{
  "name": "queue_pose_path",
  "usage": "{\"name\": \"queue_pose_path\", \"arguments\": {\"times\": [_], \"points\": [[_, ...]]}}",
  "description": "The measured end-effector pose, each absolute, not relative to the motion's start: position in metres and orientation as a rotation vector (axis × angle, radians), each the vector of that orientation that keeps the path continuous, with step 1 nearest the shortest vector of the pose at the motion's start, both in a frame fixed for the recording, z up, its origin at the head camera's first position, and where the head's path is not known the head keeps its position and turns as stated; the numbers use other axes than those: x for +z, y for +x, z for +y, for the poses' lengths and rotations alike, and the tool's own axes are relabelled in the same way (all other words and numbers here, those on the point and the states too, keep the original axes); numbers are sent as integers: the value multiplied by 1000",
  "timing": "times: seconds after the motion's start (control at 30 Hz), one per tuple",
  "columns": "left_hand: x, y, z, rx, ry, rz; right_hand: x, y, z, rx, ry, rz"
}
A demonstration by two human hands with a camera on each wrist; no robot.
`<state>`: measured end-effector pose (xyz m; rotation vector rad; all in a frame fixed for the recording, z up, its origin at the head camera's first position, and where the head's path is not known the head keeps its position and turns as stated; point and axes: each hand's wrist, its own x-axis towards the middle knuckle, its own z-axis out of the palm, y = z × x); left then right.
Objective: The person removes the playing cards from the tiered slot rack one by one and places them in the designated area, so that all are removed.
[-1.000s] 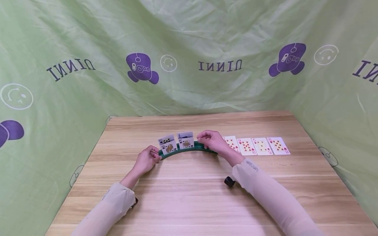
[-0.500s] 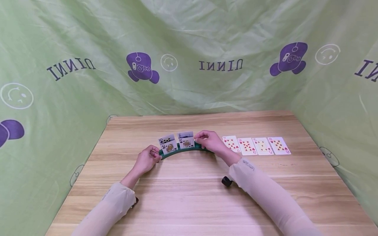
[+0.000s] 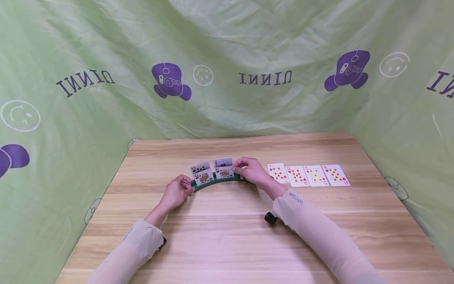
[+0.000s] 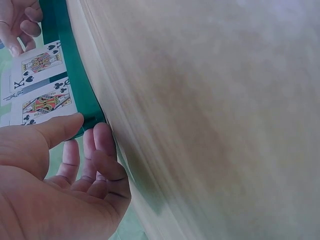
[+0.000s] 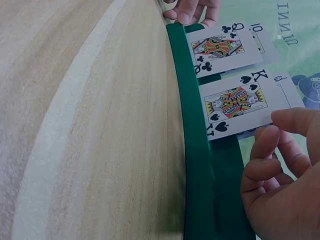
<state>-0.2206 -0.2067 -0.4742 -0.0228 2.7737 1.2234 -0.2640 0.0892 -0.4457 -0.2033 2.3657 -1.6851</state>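
Observation:
A curved green card holder [image 5: 196, 195] stands on the table with playing cards upright in it. My left hand [image 3: 177, 192] pinches the holder's left end between thumb and fingers. At that end the queen of clubs [image 5: 220, 47] stands in front of a ten [image 3: 200, 168]. To their right is the king of spades [image 5: 235, 102], with another card [image 5: 289, 90] mostly hidden behind it. My right hand [image 3: 250, 171] pinches the king by its upper right corner, thumb on the face side. The holder's right part runs on below this hand.
Right of the holder, several face-up red cards lie in a row on the wooden table: a seven [image 3: 278, 172], a nine [image 3: 297, 176], a five [image 3: 315, 175] and an eight [image 3: 335, 175]. Green printed cloth [image 3: 227, 114] hangs behind and at both sides.
My right hand has moved a little left, from beside the king to its corner, and now pinches it. The seven is more fully uncovered. My left hand stays at the holder's end.

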Motion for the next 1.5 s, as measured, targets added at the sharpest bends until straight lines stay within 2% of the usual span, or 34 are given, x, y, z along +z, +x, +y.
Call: {"name": "queue_pose_path", "arguments": {"times": [1.1, 1.5], "points": [[-473, -222, -207, 1259, -15, 2759, -430, -255, 122, -1746, -221, 2310], [-473, -221, -208, 1247, -7, 2756, -429, -250, 144, -1788, -139, 2282]]}}
